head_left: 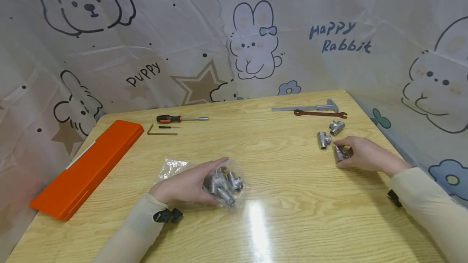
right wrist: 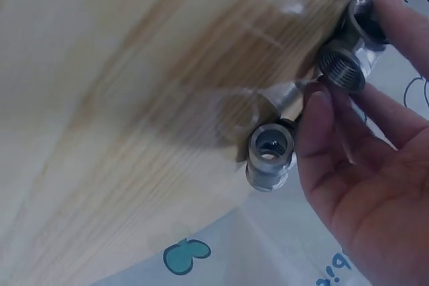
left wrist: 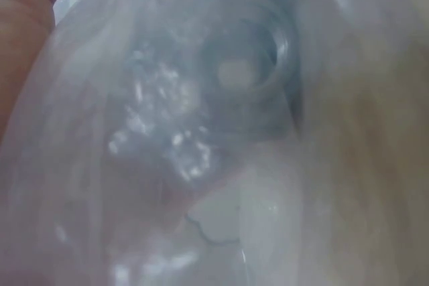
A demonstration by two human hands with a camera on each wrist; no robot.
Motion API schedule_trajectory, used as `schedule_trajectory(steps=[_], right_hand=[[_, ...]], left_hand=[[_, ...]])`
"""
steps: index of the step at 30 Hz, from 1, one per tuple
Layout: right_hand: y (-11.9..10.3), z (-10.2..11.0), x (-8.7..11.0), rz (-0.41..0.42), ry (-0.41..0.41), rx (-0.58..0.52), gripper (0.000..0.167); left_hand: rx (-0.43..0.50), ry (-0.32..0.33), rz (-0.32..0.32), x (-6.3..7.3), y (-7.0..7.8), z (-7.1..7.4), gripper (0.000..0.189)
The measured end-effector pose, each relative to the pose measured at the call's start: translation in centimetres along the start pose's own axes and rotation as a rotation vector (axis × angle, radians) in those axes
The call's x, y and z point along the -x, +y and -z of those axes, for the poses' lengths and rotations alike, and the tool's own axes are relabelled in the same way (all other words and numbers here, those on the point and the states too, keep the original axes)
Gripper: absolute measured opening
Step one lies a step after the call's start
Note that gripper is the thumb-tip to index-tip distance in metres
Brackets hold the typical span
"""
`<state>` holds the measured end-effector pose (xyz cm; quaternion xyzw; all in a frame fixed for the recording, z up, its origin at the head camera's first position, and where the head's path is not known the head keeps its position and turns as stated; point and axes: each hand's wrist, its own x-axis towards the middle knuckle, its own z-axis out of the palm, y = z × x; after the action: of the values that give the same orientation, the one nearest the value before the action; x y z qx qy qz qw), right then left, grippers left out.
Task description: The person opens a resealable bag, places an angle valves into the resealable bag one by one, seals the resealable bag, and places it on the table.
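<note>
My left hand [head_left: 186,184] grips a clear plastic bag [head_left: 172,167] with several silvery metal tee fittings [head_left: 224,196] inside, low over the table's middle. The left wrist view is blurred, filled by the bag's film and a round fitting mouth [left wrist: 251,51]. At the right side, my right hand [head_left: 365,155] pinches a tee pipe fitting [head_left: 339,155] between thumb and fingers. Its threaded opening faces the right wrist camera. Just beyond it on the table lie two more tee fittings, one nearer [head_left: 323,140] and one farther back [head_left: 336,127].
A caliper [head_left: 307,108] and a reddish wrench [head_left: 319,113] lie at the back right. Toward the back left are a screwdriver [head_left: 180,119], a small black-handled driver [head_left: 168,127] and a hex key [head_left: 162,134]. A long orange case [head_left: 91,165] stretches along the left edge. Printed cloth hangs behind.
</note>
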<state>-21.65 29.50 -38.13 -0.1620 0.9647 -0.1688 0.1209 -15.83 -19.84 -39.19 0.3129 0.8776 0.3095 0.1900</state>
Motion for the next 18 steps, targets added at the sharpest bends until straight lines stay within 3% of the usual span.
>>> schedule_trajectory(steps=[10, 18], right_hand=[[-0.6, -0.2, 0.8, -0.005, 0.024, -0.038, 0.070], [-6.6, -0.8, 1.6, 0.086, 0.082, -0.184, 0.066]], left_hand=[[0.010, -0.003, -0.001, 0.0, 0.1, 0.2, 0.117], [0.016, -0.003, -0.009, -0.1, 0.0, 0.0, 0.117]])
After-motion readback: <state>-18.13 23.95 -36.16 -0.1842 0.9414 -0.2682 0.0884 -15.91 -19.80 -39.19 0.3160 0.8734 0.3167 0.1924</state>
